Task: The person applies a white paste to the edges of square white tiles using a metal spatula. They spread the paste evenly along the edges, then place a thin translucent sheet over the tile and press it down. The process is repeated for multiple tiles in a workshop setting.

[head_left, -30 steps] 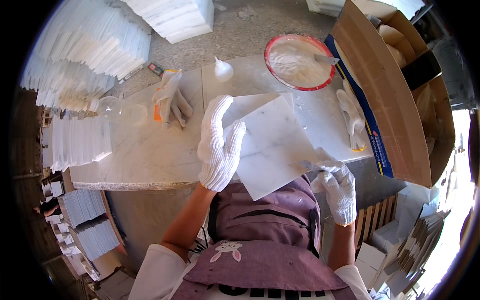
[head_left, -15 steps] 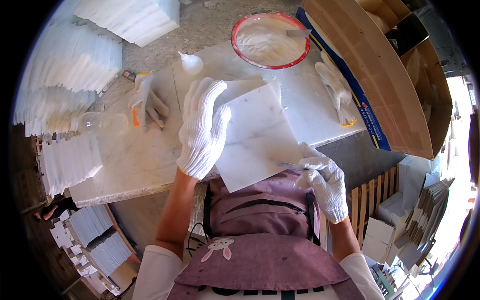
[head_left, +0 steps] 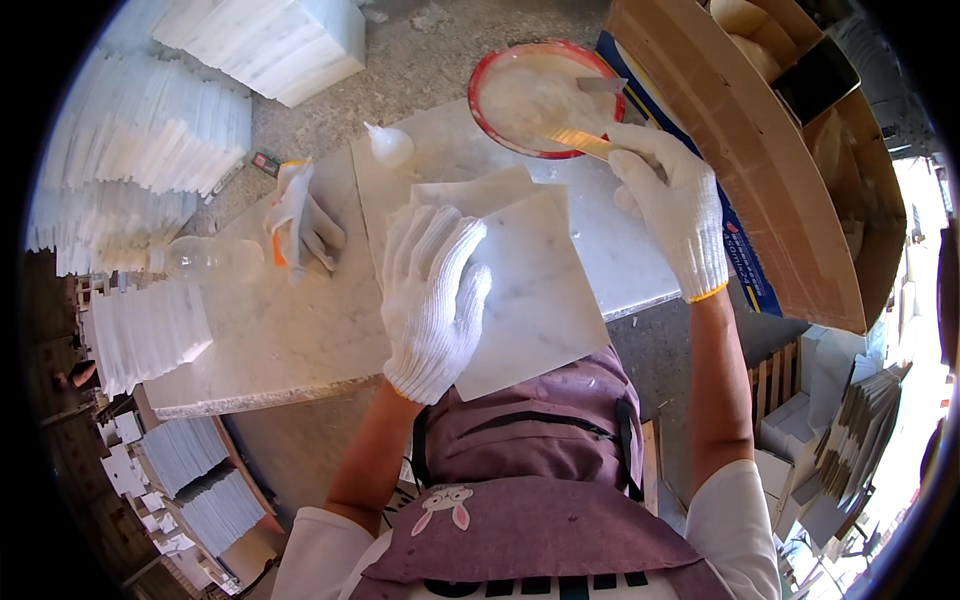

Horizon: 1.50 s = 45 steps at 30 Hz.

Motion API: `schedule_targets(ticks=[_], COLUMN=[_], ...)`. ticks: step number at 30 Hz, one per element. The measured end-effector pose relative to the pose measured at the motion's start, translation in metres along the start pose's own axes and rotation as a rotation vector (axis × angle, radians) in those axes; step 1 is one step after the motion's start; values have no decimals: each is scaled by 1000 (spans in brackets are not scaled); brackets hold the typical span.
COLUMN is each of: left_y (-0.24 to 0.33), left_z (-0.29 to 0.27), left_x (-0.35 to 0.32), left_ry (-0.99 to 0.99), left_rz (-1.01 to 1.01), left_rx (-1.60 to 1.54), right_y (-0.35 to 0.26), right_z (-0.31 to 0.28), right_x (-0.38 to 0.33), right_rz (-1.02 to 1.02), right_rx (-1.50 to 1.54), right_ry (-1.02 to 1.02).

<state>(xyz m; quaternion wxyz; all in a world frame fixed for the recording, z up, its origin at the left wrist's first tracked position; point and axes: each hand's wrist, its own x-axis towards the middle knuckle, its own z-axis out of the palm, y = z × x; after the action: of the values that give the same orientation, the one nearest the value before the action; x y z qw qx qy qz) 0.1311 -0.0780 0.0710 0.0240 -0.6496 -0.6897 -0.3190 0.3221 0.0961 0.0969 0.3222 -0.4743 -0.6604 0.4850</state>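
Observation:
My left hand (head_left: pixel 432 300), in a white knit glove, lies with its fingers stretched out along the left side of a square white marble tile (head_left: pixel 535 290). This tile rests over another pale tile (head_left: pixel 480 190), and its near corner reaches my apron. To the right, my gloved right hand (head_left: pixel 670 195) is closed on a thin flat scraper (head_left: pixel 578 141), which looks yellowish in the light. The scraper's tip is over the near rim of a red-rimmed bowl (head_left: pixel 478 110) of pale powder or paste; whether it touches the contents I cannot tell. A second metal blade (head_left: pixel 600 85) lies across the bowl's right rim.
A marble slab table (head_left: pixel 280 350) carries a white squeeze bottle (head_left: pixel 390 146), a loose glove (head_left: pixel 300 220) and a clear plastic bottle (head_left: pixel 212 260). Stacked tiles (head_left: pixel 150 120) rise at the left. A large cardboard box (head_left: pixel 750 140) stands close beyond my right hand.
My right hand has moved up and away from the tile's near right corner to the bowl, carrying the scraper. My left hand has shifted slightly nearer and lower over the tile.

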Motion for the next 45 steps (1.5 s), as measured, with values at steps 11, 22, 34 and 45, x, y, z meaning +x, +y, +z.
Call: schedule_targets(ticks=[11,22,34,45], left_y=[2,-1,-3,-6], left_z=[-2,2,2,5], left_x=[2,2,1,-1], left_ry=[-8,42,39,51], left_rz=[0,8,66,85], left_rx=[15,-7,-26,7], right_y=[33,18,24,24], right_z=[28,22,-37,-16], right_x=[32,23,-110,-121], right_rz=[-164,100,300,274], right_rx=[-119,211,229,204], right_ry=[6,-34,118,187])
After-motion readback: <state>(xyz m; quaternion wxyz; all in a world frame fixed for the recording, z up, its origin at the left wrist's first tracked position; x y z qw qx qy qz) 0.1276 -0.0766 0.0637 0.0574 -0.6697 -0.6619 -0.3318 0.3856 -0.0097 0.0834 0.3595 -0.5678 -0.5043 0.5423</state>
